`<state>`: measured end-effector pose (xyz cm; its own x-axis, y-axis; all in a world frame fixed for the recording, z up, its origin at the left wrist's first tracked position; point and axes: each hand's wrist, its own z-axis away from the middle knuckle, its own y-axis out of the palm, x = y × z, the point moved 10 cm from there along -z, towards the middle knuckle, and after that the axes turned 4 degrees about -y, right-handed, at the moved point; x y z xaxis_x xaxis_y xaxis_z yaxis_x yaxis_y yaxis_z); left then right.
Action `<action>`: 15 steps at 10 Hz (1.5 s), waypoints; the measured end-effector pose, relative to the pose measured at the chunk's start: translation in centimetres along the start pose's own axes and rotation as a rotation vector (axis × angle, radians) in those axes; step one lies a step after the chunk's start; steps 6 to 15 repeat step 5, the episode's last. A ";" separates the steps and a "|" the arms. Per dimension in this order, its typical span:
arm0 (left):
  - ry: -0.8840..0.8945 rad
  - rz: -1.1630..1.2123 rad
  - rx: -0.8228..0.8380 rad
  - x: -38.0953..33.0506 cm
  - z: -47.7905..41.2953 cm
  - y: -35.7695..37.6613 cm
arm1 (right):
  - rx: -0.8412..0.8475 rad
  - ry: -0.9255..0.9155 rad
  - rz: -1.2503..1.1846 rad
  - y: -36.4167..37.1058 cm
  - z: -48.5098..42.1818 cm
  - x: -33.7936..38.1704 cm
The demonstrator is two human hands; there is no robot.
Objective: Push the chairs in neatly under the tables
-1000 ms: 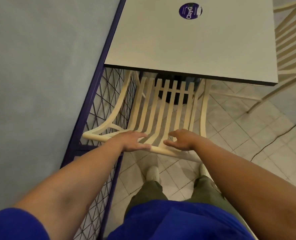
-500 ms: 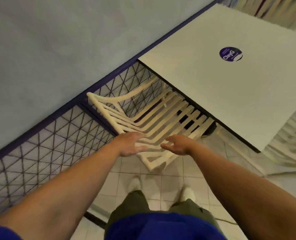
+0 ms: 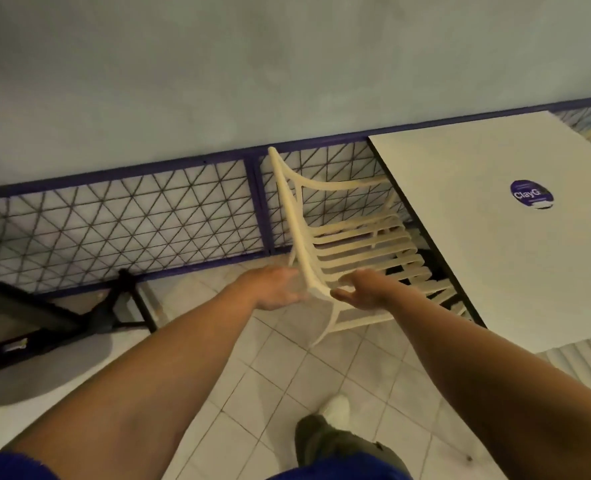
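Since half a second ago the head view has swung left, so the table now sits at the right and both hands have slid to the near end of the chair's back rail.

Nearest are a blue sleeve [image 3: 13,465] and one white shoe [image 3: 337,410] on the tiled floor [image 3: 280,382]. Both bare forearms reach forward.

The left hand [image 3: 276,287] is spread open, palm turned toward the outer side of the rail. Its fingers are blurred, so contact is hard to confirm. The right hand [image 3: 363,292] lies on the inner side of the same rail, fingers loosely curved and thumb raised, not wrapped round anything. It seems to touch the rail's end.

The cream slatted chair [image 3: 356,244] stands between them and beyond. Its seat slats run under the edge of the table [image 3: 494,271] and its backrest stands clear of that edge, just beside the purple mesh fence [image 3: 114,220].

A round purple sticker [image 3: 531,195] lies on the white table top. More cream slats [image 3: 581,358] show below the table's near edge.

At the left a dark metal frame [image 3: 107,306], perhaps another table's base, stands on the floor. Past the fence rises a plain grey wall [image 3: 252,64].
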<state>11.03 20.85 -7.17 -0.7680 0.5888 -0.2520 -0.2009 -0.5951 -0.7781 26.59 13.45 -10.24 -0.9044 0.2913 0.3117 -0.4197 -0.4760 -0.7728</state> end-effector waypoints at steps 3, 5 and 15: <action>-0.120 0.039 -0.071 1.6 11.0 5.5 | -0.057 -0.073 0.134 3.0 7.9 5.8; -0.184 0.064 -0.192 0.1 16.0 2.8 | -0.126 -0.184 0.178 0.1 10.7 8.2; -0.184 0.064 -0.192 0.1 16.0 2.8 | -0.126 -0.184 0.178 0.1 10.7 8.2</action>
